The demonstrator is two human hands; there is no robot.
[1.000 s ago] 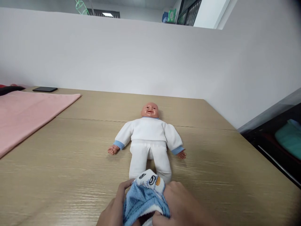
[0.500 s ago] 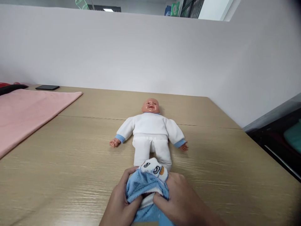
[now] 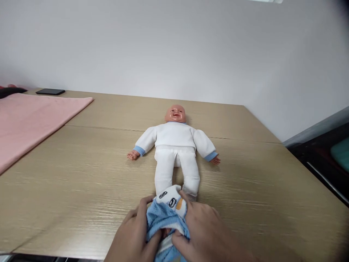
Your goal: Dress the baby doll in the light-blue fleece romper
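A baby doll [image 3: 176, 136] lies on its back on the table, head away from me and arms spread. It has a white top with blue cuffs and white cloth legs. At its feet I hold a pair of fluffy blue doll pants [image 3: 163, 214], bunched up, with a white animal face on them. My left hand [image 3: 133, 231] grips the left side of the opening, thumb inside. My right hand [image 3: 203, 227] grips the right side, its thumb also at the opening. The cloth and my hands hide the doll's left-side foot; I cannot tell whether it is inside the pants.
A pink cloth [image 3: 35, 123] covers the left part of the wooden table [image 3: 259, 189]. Behind it lies a black phone-like slab [image 3: 50, 91]. A white wall [image 3: 163, 51] rises behind the table. Beyond the right edge is a dark object [image 3: 319, 153].
The view has tilted down, bringing the table's near-left edge into sight. Both hands have shifted the bunched pants slightly left and closer to me, showing more of the doll's legs.
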